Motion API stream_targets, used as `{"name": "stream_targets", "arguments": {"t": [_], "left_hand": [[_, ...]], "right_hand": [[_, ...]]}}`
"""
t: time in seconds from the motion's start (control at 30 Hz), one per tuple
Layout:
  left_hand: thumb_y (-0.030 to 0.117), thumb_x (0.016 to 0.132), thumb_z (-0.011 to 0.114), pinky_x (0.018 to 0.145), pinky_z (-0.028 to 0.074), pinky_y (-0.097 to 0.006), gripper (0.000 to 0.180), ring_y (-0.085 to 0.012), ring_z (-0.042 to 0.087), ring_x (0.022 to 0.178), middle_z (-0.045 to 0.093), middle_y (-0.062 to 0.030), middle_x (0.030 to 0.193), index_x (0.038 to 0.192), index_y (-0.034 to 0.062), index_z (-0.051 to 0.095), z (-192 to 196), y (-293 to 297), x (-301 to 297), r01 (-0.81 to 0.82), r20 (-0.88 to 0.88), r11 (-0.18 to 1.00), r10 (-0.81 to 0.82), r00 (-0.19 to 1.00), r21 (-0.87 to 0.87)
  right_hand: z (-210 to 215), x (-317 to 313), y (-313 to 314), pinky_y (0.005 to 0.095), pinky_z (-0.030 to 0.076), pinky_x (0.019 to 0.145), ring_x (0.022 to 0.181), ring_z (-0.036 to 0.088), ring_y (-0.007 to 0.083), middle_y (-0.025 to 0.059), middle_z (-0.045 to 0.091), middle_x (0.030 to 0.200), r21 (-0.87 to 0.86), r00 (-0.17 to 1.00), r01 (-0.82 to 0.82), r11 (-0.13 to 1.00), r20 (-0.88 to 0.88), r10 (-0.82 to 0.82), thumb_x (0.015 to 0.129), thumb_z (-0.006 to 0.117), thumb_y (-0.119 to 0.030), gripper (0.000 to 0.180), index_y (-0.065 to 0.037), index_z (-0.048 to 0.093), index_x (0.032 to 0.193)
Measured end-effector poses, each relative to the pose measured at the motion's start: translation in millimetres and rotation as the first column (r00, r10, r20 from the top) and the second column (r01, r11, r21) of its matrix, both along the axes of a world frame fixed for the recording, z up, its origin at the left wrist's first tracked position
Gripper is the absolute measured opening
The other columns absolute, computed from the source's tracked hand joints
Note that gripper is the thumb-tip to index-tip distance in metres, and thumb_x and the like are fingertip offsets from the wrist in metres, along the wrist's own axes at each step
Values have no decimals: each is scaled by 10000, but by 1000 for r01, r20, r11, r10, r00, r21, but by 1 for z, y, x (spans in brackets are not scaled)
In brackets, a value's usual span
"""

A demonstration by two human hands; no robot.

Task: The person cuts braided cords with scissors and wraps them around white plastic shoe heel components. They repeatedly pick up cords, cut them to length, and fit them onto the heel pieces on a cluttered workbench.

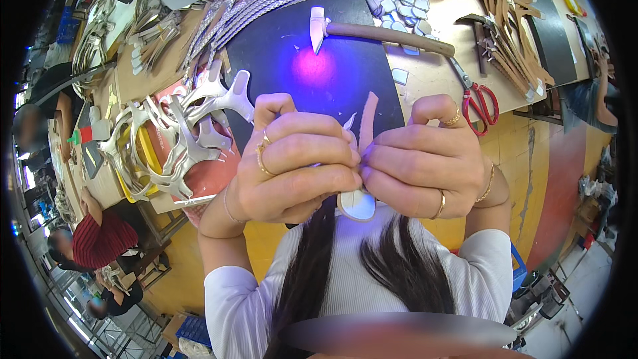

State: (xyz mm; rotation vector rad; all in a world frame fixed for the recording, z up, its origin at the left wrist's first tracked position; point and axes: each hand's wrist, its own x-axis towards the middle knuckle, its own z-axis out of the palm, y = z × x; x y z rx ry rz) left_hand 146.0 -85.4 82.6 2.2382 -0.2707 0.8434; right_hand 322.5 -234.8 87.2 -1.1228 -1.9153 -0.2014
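Note:
My left hand (299,159) and my right hand (425,159) meet in front of my chest, fingers curled in a pinch. Between their fingertips is a narrow leather strap (367,119), its tan end sticking up past the fingers. Below the fingertips hangs a rounded, pale silver end (357,205); whether it is one piece with the strap is hidden by my fingers. A thin whitish tip (349,121) pokes out beside my left fingers. Beyond my hands, a wooden-handled hammer (389,34) lies across a black mat (266,46) lit by a purple-pink glow.
Red-handled scissors (480,106) lie right of the mat. Small rounded pieces (405,6) are heaped behind. Silver cut-out shoe uppers (173,139) pile at the left, with braided straps (232,16) farther back. Tan straps (512,33) and another hammer (480,30) lie far right. Co-workers sit at the left.

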Motion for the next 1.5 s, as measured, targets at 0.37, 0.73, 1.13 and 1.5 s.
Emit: {"name": "stream_targets", "arguments": {"t": [0.37, 0.73, 1.13, 1.5], "left_hand": [[190, 964, 684, 899, 488, -284, 219, -143, 622, 985, 659, -60, 1013, 1076, 16, 611, -16, 6, 20, -230, -454, 523, -352, 818, -821], [122, 935, 701, 556, 545, -278, 340, -129, 649, 702, 639, -80, 943, 1195, 23, 506, -70, -8, 24, -573, -640, 287, -364, 677, -768], [223, 875, 724, 902, 439, -439, 394, -334, 562, 1055, 580, -144, 1117, 1213, 48, 625, -118, -33, 14, -310, -477, 921, 387, 789, 234], [184, 827, 731, 959, 425, -460, 548, -362, 525, 1114, 535, -162, 1225, 1323, 56, 537, -97, -49, -46, -332, -673, 921, 379, 636, 205]], "right_hand": [[-11, 16, 2, 286, 550, 662, 705, 679, 145, 63, 684, 794, -647, 623, -366, 669, -704, -341, 905, 722, -135, 139, -9, 670, 930], [-89, 45, 27, 264, 536, 626, 659, 673, 148, 71, 690, 784, -770, 466, -349, 534, -637, -614, 933, 717, -262, 282, 17, 682, 921], [-114, 45, 41, 400, 499, 679, 737, 635, 272, 104, 654, 811, -631, 802, 505, 589, 90, -591, 882, 723, -303, 261, -49, 672, 913], [-140, 61, 106, 387, 508, 827, 959, 616, 285, 88, 601, 1012, -475, 801, 599, 645, 361, -478, 910, 675, -289, 314, -85, 648, 1147]]}}
